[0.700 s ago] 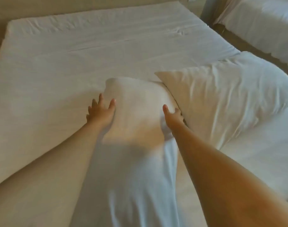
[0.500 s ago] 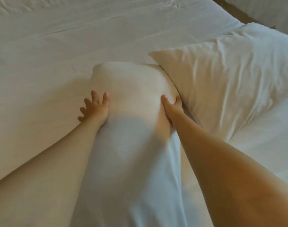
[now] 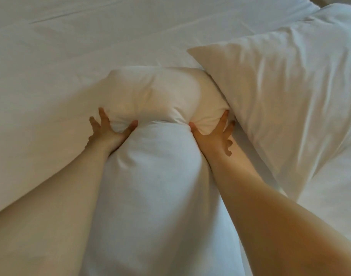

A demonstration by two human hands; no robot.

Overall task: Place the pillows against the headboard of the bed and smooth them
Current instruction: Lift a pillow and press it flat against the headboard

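Note:
A long white pillow (image 3: 156, 176) lies lengthwise on the white bed sheet (image 3: 51, 76), running from the frame's bottom toward the middle. My left hand (image 3: 109, 132) grips its left side and my right hand (image 3: 212, 134) grips its right side, both pinching it so it bulges beyond the fingers. A second white pillow (image 3: 286, 92), creased, lies to the right, its corner touching the far end of the held pillow. No headboard is in view.
The bed sheet stretches flat to the left and toward the top of the frame, with a few long creases. More white bedding (image 3: 334, 196) lies under the second pillow at the right edge.
Both hands slid back along the pillow and squeezed inward, folding a crease across it. The view has tipped down and closer, so the bed's far edge is out of frame.

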